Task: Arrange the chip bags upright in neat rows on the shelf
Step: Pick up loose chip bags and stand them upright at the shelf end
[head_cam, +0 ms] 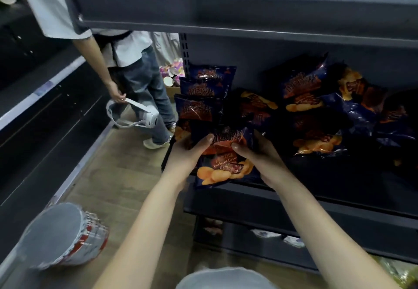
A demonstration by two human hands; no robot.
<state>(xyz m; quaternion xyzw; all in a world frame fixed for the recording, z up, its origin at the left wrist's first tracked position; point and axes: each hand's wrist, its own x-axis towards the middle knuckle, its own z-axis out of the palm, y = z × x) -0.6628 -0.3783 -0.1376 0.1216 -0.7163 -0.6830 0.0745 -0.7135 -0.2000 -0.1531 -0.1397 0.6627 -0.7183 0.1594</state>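
I have one chip bag [224,164] at the shelf's [294,200] front left edge, face up. The left hand [190,151] grasps its left side and the right hand [255,153] its right, thumbs on the print. Just behind it stands a row of bags [203,99]. A loose pile [316,108] lies to the right.

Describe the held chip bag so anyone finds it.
On the grey shelf, upright bags stand in a row at the left end. The front bag overhangs the shelf edge. It alone is gripped by the left hand and right hand.
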